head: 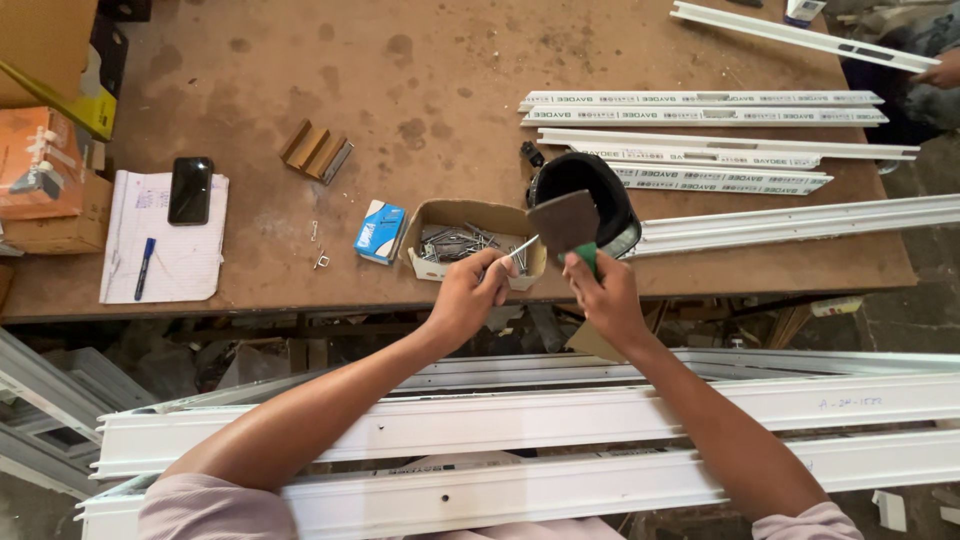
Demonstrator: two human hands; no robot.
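Just beyond your left hand (pixel 465 297) sits an open brown cardboard box (pixel 470 215), low and rectangular, its flap nearly touching your fingertips. To the left of that box, near your left hand, lies a small blue and white carton (pixel 380 231), tilted on the table. Well to the left of your grip, a black phone (pixel 190 190) rests with its dark screen up on a white lined notepad (pixel 165 240). Farther left still, at the table's edge, an orange box (pixel 35 160) stands on a plain brown carton (pixel 60 225), with a yellow and brown box (pixel 55 55) behind them.
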